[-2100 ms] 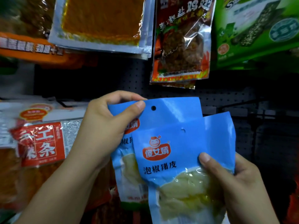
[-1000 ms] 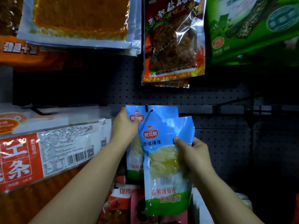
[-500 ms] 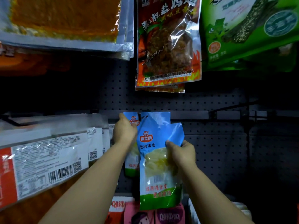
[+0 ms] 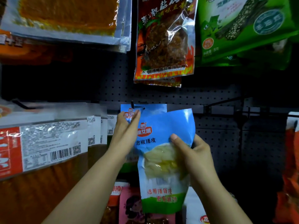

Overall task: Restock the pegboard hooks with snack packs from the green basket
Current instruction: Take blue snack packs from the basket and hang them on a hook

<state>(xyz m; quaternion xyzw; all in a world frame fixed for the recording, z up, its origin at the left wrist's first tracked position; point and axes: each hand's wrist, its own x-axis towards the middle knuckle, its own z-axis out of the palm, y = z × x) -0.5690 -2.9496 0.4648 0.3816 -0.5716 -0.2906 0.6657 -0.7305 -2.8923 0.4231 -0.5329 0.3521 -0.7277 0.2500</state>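
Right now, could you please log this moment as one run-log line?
left hand: touching hung blue pack on hook | right hand: gripping second blue pack, not yet hung | backdrop: pegboard

Two blue snack packs [image 4: 163, 159], two hands [image 4: 126, 131], one red pack [image 4: 165, 38]

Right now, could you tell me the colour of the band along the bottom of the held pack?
Green, on the blue pack; head view.
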